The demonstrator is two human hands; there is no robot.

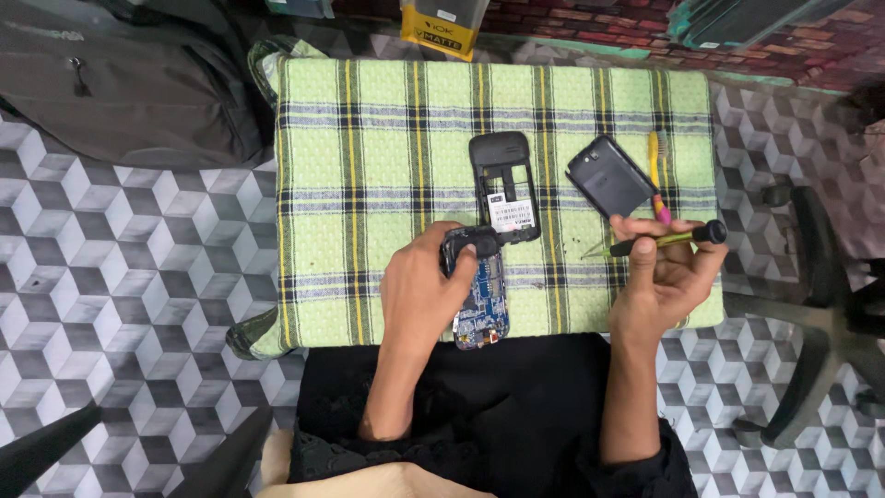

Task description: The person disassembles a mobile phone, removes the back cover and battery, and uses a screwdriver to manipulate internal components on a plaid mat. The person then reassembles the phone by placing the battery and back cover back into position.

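Left hand (426,286) grips a blue bare phone circuit board (479,300) on the green plaid cloth (369,138). Right hand (666,272) curls round a yellow-black screwdriver (666,239). Black phone frame with white rectangular label (503,184) lies just above; yellow package (441,28) at top edge.

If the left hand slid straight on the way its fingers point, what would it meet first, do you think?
The left hand, holding the blue circuit board, points up and right; it would likely meet the black phone frame first, though depth is unclear.

At frame centre we see a woven, rough-textured checked cloth (387,138); on it a matt black plastic phone frame (502,184); right of that a smooth, faintly glossy back cover (608,175); lower centre, a blue circuit board (481,304).
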